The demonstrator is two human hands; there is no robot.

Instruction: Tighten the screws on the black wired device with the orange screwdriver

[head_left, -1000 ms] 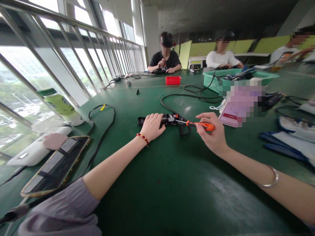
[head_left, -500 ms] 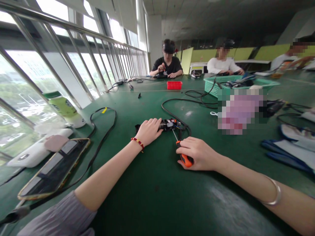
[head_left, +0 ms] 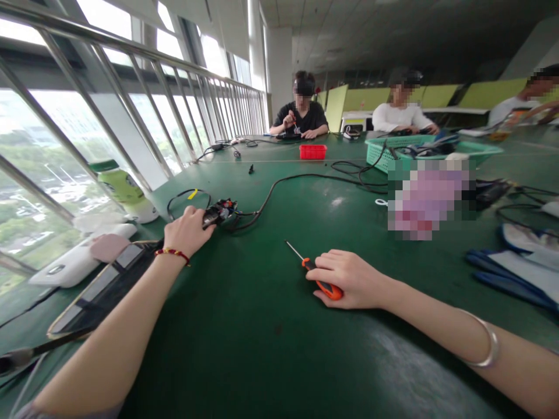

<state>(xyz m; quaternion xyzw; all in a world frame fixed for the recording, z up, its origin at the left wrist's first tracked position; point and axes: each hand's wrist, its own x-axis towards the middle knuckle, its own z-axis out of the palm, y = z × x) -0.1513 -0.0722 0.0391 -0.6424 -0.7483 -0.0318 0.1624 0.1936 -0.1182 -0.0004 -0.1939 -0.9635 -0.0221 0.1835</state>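
On the left of the green table (head_left: pixel 244 349), my left hand (head_left: pixel 187 233) is closed on a black corded device (head_left: pixel 213 214) whose right end shows exposed wires and small parts. A black cable runs from that end to the right. My right hand (head_left: pixel 349 279) rests on the table at right of centre, its fingers round the orange and black handle of a screwdriver (head_left: pixel 329 290). The screwdriver's thin shaft points up and left, apart from the device.
A phone (head_left: pixel 98 291), a white device (head_left: pixel 70 267) and a bottle (head_left: pixel 124 189) are at the left. Farther back are a red basket (head_left: pixel 312 152) and a green basket (head_left: pixel 378 152). Gloves (head_left: pixel 515 279) lie right. Three people sit beyond.
My left hand has moved left with the device, drawing its cable along and away from the screwdriver tip. My right hand has hardly moved; the screwdriver's shaft now points more to the left.
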